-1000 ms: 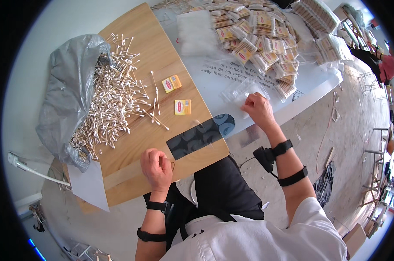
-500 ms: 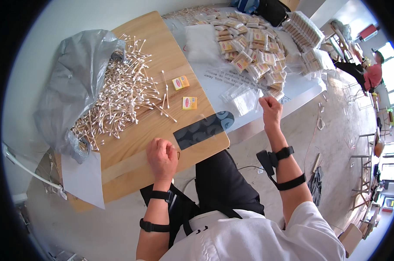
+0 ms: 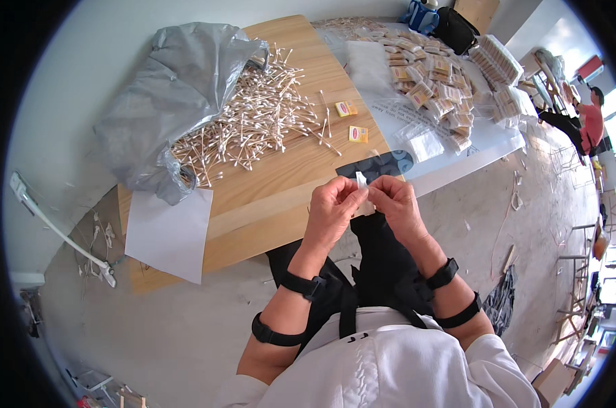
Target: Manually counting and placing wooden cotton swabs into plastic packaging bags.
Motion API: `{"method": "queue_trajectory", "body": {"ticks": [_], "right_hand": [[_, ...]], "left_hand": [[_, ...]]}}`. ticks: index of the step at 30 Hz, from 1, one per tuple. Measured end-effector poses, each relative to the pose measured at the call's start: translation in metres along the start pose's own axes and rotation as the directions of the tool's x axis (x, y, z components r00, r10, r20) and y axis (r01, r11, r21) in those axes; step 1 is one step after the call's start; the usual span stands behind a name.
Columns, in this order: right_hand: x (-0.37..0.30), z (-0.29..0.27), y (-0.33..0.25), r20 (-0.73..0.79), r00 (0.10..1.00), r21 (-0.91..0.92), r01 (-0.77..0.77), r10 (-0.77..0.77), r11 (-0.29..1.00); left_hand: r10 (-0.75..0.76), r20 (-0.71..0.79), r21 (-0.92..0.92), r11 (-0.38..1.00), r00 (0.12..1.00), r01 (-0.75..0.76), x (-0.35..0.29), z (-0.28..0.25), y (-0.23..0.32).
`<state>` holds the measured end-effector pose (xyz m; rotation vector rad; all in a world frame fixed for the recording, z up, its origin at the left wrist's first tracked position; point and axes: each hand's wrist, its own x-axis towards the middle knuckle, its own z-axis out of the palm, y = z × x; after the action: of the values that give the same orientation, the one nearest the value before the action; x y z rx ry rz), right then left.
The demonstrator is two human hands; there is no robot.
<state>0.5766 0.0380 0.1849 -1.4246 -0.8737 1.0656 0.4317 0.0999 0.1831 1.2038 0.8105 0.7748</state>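
Note:
In front of my body, at the near edge of the wooden table [image 3: 280, 204], both hands pinch a small clear plastic bag [image 3: 361, 180]. My left hand [image 3: 335, 209] grips its left side with thumb and fingers. On the other side, my right hand [image 3: 397, 207] has its fingertips closed on the bag as well; the fingers cover much of it. Beyond the hands lie two small yellow-and-white cards [image 3: 358, 134]. A large heap of cotton swabs [image 3: 253, 126] spills from a grey plastic sack [image 3: 175, 102], with a few loose swabs near the cards.
To the right, a pale sheeted surface holds flat clear bags [image 3: 427, 145] and a mound of filled swab packets [image 3: 444, 88]. A dark patterned strip [image 3: 382, 163] lies at the table corner. White paper [image 3: 168, 234] overhangs the left edge. A person [image 3: 590, 122] sits far right.
My right hand has come left from the clear bags, and my left hand has moved right to meet it. Both now hold a small plastic bag. The view has shifted.

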Motion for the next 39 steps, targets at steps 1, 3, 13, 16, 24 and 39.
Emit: {"method": "queue_trajectory", "body": {"ticks": [1,3,13,16,24,39], "right_hand": [[-0.004,0.003,-0.002,0.016,1.000,-0.037,0.016,-0.015,0.999],[-0.008,0.008,0.002,0.021,1.000,0.013,0.009,-0.009,1.000],[-0.028,0.003,-0.011,0.010,0.997,-0.017,0.074,-0.073,0.997],[-0.033,-0.002,-0.030,0.000,0.996,-0.054,0.084,-0.084,0.995],[-0.033,-0.045,-0.029,0.078,0.996,0.085,0.036,-0.043,0.996],[-0.036,-0.080,0.006,0.060,0.997,0.647,-0.077,0.050,0.759]], "left_hand": [[-0.026,0.035,-0.015,1.000,0.999,0.026,-0.002,-0.001,0.001],[-0.049,0.055,-0.087,0.995,0.997,0.054,-0.004,-0.007,-0.002],[-0.071,0.095,-0.481,0.870,0.993,0.108,-0.018,0.003,-0.013],[-0.004,-0.003,-0.160,0.987,1.000,0.004,-0.019,0.015,-0.004],[0.112,0.109,0.053,0.992,0.988,-0.118,-0.022,0.050,0.017],[0.094,-0.018,-0.008,0.996,0.995,-0.094,-0.009,0.086,-0.002]]}}
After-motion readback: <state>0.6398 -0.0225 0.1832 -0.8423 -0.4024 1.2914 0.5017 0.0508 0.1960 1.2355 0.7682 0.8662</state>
